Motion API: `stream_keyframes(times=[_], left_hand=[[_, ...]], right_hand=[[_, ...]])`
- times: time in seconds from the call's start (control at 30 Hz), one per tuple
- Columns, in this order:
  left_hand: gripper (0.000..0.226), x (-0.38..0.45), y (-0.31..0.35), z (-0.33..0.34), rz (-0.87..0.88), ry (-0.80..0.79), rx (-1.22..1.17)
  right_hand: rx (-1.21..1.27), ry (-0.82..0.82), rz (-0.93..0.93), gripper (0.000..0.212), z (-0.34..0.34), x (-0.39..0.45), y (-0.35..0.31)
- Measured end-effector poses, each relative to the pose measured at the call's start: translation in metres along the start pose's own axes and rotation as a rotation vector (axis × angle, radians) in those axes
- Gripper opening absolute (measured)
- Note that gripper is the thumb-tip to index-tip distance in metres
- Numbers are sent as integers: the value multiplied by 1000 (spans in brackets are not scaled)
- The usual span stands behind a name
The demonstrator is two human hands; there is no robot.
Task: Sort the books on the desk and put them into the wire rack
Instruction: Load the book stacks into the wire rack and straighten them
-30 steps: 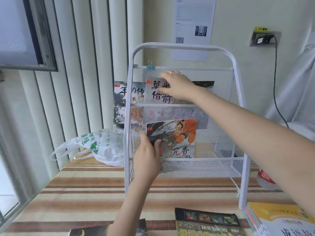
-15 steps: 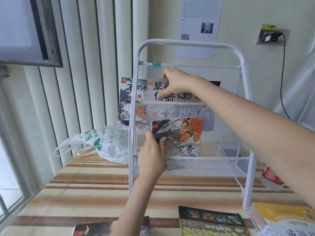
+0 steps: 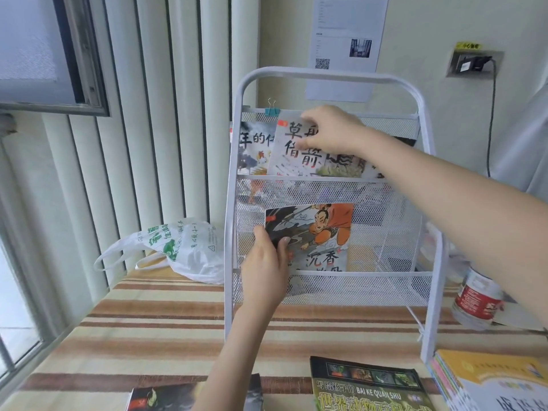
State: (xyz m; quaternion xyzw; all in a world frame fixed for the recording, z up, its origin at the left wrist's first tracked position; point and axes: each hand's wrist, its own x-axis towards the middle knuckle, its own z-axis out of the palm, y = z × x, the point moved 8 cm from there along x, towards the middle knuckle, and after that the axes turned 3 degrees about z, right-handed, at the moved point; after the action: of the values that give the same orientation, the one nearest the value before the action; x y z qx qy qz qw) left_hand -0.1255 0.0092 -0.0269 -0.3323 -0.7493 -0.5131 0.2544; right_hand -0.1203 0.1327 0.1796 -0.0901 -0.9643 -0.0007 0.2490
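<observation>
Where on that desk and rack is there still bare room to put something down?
Free: the striped desk between the plastic bag and the near books, and the lower rack pocket right of the orange-figure book. Crowded: the top pocket and the desk's near-right corner.

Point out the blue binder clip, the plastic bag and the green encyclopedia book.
blue binder clip [image 3: 270, 111], head view, clip body.
plastic bag [image 3: 189, 250], head view, bulging middle.
green encyclopedia book [image 3: 370, 393], head view, front cover.
</observation>
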Motion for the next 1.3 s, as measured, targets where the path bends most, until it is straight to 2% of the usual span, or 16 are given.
stream_keyframes(times=[0.1,0.17,0.23,0.3,0.4,0.47,0.57,0.63,0.7,0.83,0.9,0.97,1.07,1.17,1.23,1.3], left_hand=[[21,0,-1,0,10,4,1],[20,0,2,-2,11,13,-21],[19,0,10,-6,12,36,-90],[17,1,17,-12,-10,72,-224],[10,5,27,-27,-49,154,-395],[23,8,37,-41,-79,211,-447],[38,19,50,-58,-117,214,-518],[30,28,59,-66,-107,168,-612],[29,32,70,-65,-115,41,-724],[47,8,97,-55,-154,-261,-796],[49,-14,100,-53,-211,-289,-832],[37,-35,94,-52,-304,-247,-859],[37,-63,73,-42,-449,-220,-874],[33,-86,61,-35,-506,-258,-820],[49,-98,54,-32,-555,-295,-844],[88,-108,39,-26,-629,-331,-932]], right_hand=[[48,151,40,23,-36,-14,20],[132,329,43,28,-70,-27,34],[237,487,34,33,-106,-44,44],[296,535,-4,38,-133,-59,46],[402,460,-129,46,-157,-81,38],[421,427,-201,43,-171,-102,27],[491,336,-249,38,-185,-131,12],[505,223,-231,41,-184,-146,5],[444,99,-168,48,-169,-156,4],[340,13,-122,40,-129,-172,3],[361,11,-105,26,-109,-181,5],[401,-11,-81,23,-85,-190,10],[429,-60,-51,28,-49,-203,15],[511,-129,-7,39,-14,-216,20],[559,-122,29,43,6,-222,26],[578,-95,68,55,22,-226,29]])
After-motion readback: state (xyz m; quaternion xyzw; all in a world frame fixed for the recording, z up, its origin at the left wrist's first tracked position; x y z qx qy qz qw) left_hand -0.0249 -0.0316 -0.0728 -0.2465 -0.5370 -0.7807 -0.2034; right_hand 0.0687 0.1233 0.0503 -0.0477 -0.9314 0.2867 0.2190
